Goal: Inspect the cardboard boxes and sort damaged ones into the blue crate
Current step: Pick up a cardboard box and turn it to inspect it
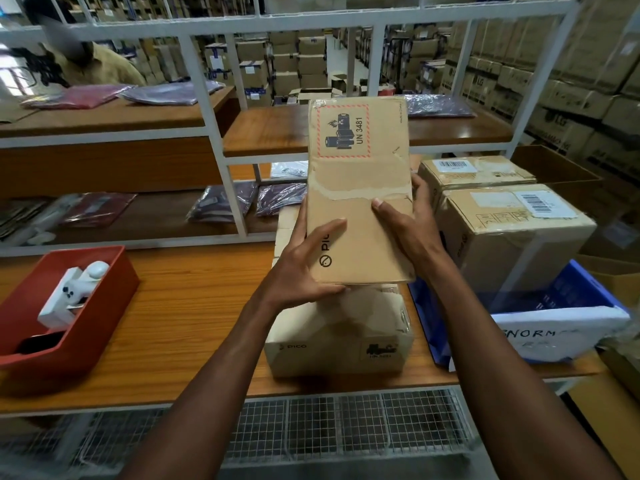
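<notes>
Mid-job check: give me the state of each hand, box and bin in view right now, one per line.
Left hand: grips held box's lower left edge.
Right hand: grips its right side.
Held box: lifted, upright, tape torn and peeling.
PICO box: resting on table, closed.
Two labelled boxes: in blue crate, taped shut.
Blue crate: holding boxes.
Red bin: open, white items inside.

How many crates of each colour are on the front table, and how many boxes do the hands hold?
red crate: 1
blue crate: 1
box, held between left hand and right hand: 1
Total: 3
</notes>
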Tool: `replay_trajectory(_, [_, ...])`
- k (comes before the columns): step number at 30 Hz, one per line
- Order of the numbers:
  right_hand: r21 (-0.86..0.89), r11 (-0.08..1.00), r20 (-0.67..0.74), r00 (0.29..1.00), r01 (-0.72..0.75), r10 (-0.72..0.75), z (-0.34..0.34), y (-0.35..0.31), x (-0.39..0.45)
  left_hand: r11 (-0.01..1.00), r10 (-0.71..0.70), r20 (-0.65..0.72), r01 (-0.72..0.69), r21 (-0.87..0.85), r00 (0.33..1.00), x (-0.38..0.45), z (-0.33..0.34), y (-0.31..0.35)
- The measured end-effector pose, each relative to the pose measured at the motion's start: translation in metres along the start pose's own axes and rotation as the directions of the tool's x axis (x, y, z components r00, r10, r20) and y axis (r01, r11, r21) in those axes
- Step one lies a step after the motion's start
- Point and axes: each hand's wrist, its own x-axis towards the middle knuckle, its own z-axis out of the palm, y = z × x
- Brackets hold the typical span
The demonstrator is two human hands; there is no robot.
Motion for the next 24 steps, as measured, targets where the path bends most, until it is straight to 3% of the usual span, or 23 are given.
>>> replay_trajectory(3, [0.03,0.997,0.097,0.993,0.066,-0.069,-0.003,-0.006,-0.005,0.999,0.051,-0.162,-0.052,-0.004,0.985,0.0,0.001,0.001])
replay_trajectory(6, [0.108,0.988,0.252,0.958,0.115,-0.139,-0.008,-0.01,-0.015,0.994,0.01,-0.353,-0.047,-0.095,0.936,0.008,-0.003,0.008])
replay_trajectory(9, [-0.029,0.98,0.326,0.929,0.197,-0.177,-0.001,-0.015,-0.027,0.982,-0.083,-0.463,-0.007,-0.19,0.882,0.021,-0.014,0.009])
replay_trajectory(12, [-0.155,0.946,0.185,0.949,0.285,-0.255,0.013,-0.01,-0.035,0.969,-0.166,-0.429,0.065,-0.24,0.888,0.027,-0.018,0.008])
replay_trajectory(15, [-0.101,0.956,0.054,0.961,0.274,-0.27,0.018,-0.006,-0.035,0.932,-0.268,-0.355,0.147,-0.333,0.896,0.028,-0.021,0.016])
replay_trajectory(17, [-0.055,0.963,0.032,0.964,0.265,-0.264,0.014,-0.004,-0.033,0.916,-0.306,-0.236,0.218,-0.336,0.922,0.028,-0.024,0.018])
replay_trajectory(19, [-0.033,0.964,0.017,0.965,0.262,-0.262,0.009,-0.004,-0.031,0.947,-0.265,-0.113,0.237,-0.218,0.957,0.026,-0.024,0.013])
replay_trajectory(21, [-0.029,0.965,0.021,0.966,0.259,-0.259,0.006,-0.004,-0.027,0.941,-0.292,-0.033,0.281,-0.187,0.956,0.02,-0.018,0.008])
replay_trajectory(24, [-0.052,0.969,0.03,0.97,0.242,-0.24,0.01,-0.002,-0.026,0.912,-0.364,-0.063,0.342,-0.226,0.929,0.013,-0.01,0.001])
